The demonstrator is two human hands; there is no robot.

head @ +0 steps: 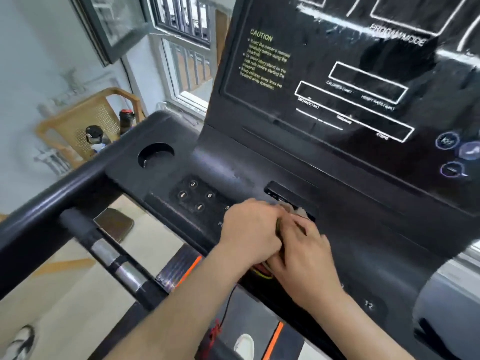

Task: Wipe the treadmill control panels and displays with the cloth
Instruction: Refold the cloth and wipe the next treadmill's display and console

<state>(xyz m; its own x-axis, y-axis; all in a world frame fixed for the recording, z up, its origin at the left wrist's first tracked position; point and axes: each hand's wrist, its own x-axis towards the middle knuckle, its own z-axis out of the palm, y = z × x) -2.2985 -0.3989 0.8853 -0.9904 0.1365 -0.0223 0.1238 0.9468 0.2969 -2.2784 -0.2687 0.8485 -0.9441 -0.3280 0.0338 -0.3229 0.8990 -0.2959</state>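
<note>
The black treadmill console fills the view, its sloped display carrying white outlines and yellow caution text. Below it lies the flat control panel with round numbered buttons. My left hand and my right hand sit pressed together on the panel's middle, just right of the buttons. Between them a small pale cloth peeks out at the fingertips, beside a dark slot. Both hands appear curled over the cloth, which they mostly hide.
A round cup holder is sunk in the console's left side. A thick black handrail runs diagonally at left. A red safety cord hangs below the panel. A wooden chair with two bottles stands by the window.
</note>
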